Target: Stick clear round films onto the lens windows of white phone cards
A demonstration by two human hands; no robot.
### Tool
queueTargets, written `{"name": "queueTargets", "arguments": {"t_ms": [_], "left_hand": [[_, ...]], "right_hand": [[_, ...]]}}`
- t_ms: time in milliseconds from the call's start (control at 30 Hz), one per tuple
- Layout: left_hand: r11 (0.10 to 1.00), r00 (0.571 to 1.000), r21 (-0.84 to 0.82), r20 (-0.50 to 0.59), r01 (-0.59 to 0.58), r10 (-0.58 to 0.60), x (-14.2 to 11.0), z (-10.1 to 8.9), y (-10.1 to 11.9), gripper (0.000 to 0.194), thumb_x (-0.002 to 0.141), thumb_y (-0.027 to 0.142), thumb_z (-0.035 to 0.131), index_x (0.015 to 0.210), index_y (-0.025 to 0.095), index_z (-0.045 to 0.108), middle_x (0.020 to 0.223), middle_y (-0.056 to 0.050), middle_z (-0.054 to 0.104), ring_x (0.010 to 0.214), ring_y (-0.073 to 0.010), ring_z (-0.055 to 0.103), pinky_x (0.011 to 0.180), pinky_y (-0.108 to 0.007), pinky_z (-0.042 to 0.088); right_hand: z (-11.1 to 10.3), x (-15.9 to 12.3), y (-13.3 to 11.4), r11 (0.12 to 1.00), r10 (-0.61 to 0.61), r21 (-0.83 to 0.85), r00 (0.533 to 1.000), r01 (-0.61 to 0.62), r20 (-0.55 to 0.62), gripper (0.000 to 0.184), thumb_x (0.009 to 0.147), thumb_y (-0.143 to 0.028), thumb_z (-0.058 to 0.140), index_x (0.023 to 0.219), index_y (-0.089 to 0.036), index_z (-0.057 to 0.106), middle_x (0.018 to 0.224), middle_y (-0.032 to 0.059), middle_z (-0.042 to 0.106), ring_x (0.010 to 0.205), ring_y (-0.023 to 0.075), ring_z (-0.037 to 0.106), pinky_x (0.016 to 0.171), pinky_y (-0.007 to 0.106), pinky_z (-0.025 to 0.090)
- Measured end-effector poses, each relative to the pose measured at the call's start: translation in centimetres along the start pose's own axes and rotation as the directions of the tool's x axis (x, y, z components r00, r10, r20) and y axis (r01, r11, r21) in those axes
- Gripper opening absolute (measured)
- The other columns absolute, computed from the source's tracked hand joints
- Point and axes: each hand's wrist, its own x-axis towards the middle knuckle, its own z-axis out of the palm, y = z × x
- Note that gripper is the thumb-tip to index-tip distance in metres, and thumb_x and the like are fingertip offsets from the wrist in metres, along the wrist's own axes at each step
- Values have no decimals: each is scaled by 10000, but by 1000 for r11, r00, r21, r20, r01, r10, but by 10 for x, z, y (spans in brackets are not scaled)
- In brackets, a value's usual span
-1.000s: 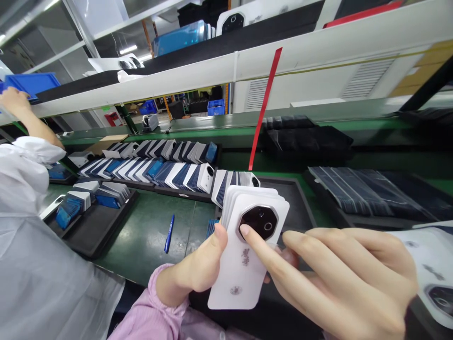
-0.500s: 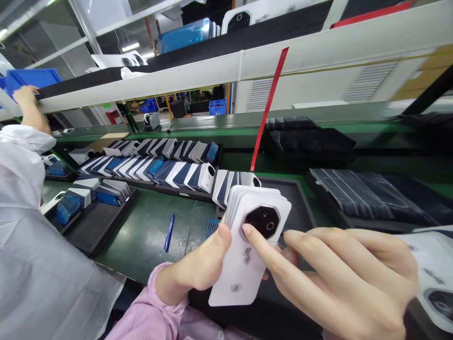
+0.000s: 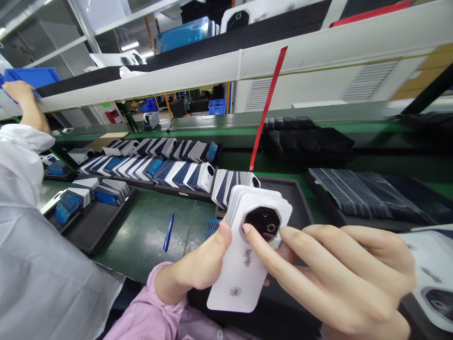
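So the left hand [image 3: 207, 259] comes up from the bottom with its wrist angled in. Its thumb lies along the left edge of a small stack of white covers [image 3: 244, 278], and the fingers wrap behind, mostly hidden, so it's a closed hold. The stack is up in the air by the front edge of the green counter [image 3: 148, 231], top leaning right.

Right hand [image 3: 347, 274] reaches in from the lower right, back of the hand up. Index finger is stuck out straight, tip on the lower-left rim of the black camera window [image 3: 264, 223], other fingers loosely bent. Its thumb is tucked out of sight, so I can't tell if it's pinching anything.

Blue pen [image 3: 168, 232] lies left of the hands, toward the counter's front edge. Dark tray [image 3: 94, 233] further left, near corner by that same edge.
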Motion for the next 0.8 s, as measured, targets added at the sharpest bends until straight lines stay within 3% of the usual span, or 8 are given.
{"name": "queueTargets", "arguments": {"t_ms": [200,367,500,667,800], "left_hand": [[999,998,26,59,21,-23,1,-2,-3,1065,769,960,364,1345,109,642,1151,-209,690,922,-333,665,869,-510,488],[999,987,49,160,14,-21,3,-12,-10,1085,770,971,313,1283,82,666,1104,-210,701,1003,-362,673,930,-534,492],[1000,987,-5,161,-24,25,3,-23,-18,1105,770,973,298,1314,68,623,1184,-232,681,1065,-387,663,959,-540,483],[979,973,-170,182,-112,143,-3,-21,-18,1007,851,909,278,1326,96,636,1209,-180,695,1038,-300,674,897,-388,488],[962,970,-231,161,-144,183,-5,-11,-13,903,924,835,261,1267,120,695,1152,-129,732,1017,-237,681,841,-304,499]], "right_hand": [[-1,0,1,1000,0,23,1000,0,-6,231,888,-58,612,939,-209,780,665,28,638,655,180,501,632,331,291],[-4,-3,2,999,18,46,1000,-18,14,190,886,-69,634,921,-213,754,674,24,642,655,174,501,631,329,288],[-4,-5,2,996,71,57,998,-71,0,135,879,-103,695,910,-230,728,682,-6,635,634,152,517,625,320,314],[-11,-4,0,977,187,105,982,-187,12,242,892,-28,625,945,-254,695,659,-23,586,609,135,495,645,319,354],[-18,-1,0,971,221,88,974,-224,46,218,921,-44,624,921,-259,664,672,-17,590,614,127,513,655,326,376]]}}
